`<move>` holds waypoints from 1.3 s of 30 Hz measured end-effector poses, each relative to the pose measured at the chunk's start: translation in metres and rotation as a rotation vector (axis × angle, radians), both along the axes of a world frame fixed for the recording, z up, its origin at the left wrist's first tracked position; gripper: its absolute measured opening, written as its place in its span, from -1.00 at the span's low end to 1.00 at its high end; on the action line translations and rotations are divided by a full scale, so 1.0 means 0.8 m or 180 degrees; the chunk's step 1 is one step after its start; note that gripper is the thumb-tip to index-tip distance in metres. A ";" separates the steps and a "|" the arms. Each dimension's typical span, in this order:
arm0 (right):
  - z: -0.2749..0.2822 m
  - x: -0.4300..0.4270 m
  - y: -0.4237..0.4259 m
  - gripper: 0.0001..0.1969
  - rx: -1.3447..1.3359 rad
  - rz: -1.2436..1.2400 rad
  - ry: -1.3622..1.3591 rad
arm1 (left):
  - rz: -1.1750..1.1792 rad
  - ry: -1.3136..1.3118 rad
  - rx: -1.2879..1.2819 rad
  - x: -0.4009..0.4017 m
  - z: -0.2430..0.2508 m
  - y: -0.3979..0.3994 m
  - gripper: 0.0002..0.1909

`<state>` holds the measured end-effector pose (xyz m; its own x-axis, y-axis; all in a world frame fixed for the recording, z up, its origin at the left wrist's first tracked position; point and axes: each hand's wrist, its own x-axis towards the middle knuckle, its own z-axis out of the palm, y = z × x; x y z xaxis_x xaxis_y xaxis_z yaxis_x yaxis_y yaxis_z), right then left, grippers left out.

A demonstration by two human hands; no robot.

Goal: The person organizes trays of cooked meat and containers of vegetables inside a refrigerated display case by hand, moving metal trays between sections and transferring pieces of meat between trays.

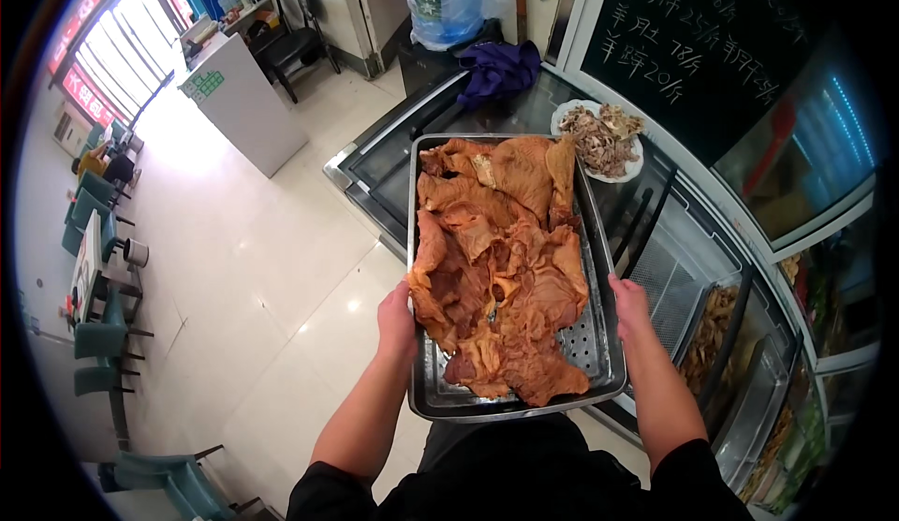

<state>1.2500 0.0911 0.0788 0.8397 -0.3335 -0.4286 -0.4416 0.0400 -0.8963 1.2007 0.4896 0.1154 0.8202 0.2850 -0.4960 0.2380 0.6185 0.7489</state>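
Between my two hands is a rectangular metal tray (pixel 609 352) with a perforated inner bottom, held in front of my body. Large pieces of reddish-brown cooked meat (pixel 484 261) fill most of it, and some holes show at its lower right. My left hand (pixel 397 319) grips the tray's left side, with its fingers hidden beneath or behind the rim. On the opposite side my right hand (pixel 630 305) grips the edge in the same way. The tray's far end overlaps the glass top of a display case (pixel 393 163) in the view.
A white plate (pixel 635 171) of shredded meat and a purple cloth (pixel 500 68) rest on the case. Metal pans of food (pixel 713 331) sit to the right. Behind stand a water bottle (pixel 442 1) and a chalkboard (pixel 688 29) with writing. Leftward are a white counter (pixel 246 100), green chairs (pixel 98 338) and a seated person (pixel 95 161).
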 end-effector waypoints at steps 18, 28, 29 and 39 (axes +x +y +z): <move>0.003 0.004 -0.005 -0.58 -0.3046 0.1288 -0.0086 | -0.1995 0.1121 0.3733 0.014 -0.032 0.035 -0.65; 0.023 -0.008 0.003 -0.61 -0.3073 0.2085 0.0065 | -0.1906 0.0977 0.2338 0.016 -0.024 0.038 -0.68; 0.022 -0.012 0.000 -0.63 -0.3201 0.2169 0.0013 | -0.1994 0.1045 0.2220 0.018 -0.020 0.036 -0.69; 0.020 -0.035 -0.003 -0.65 -0.3100 0.2196 0.0108 | -0.2860 0.1654 0.4755 0.038 0.027 0.051 -0.74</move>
